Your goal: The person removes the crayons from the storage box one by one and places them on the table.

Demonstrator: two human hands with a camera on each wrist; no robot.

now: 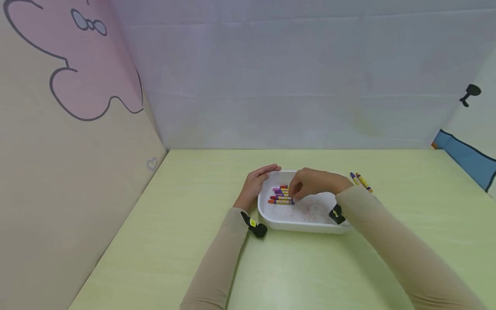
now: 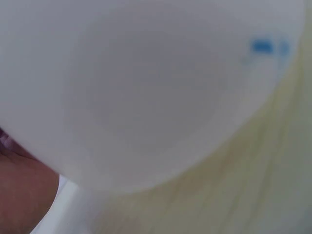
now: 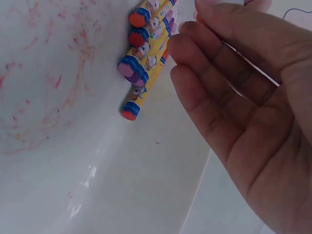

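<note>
Several crayons [image 1: 280, 201] lie side by side in the left part of a shallow white tray [image 1: 302, 226]. They have yellow wrappers and red, orange or purple ends. My right hand [image 1: 314, 183] is over the tray, its fingertips beside the crayons' right ends. In the right wrist view the fingers [image 3: 202, 100] are loosely bent next to the crayons, with nothing visible between them. My left hand [image 1: 253, 185] holds the tray's far left corner, thumb on the rim and fingers reaching along the outside. In the left wrist view the tray wall [image 2: 156, 97] hides most of that hand.
On the table [image 1: 193, 241], right of the tray, lie a blue crayon [image 1: 354, 178] and an orange crayon [image 1: 364, 182], partly behind the right sleeve [image 1: 387, 241]. A pale wall [image 1: 290, 86] stands along the far edge. Crayon marks stain the tray's floor.
</note>
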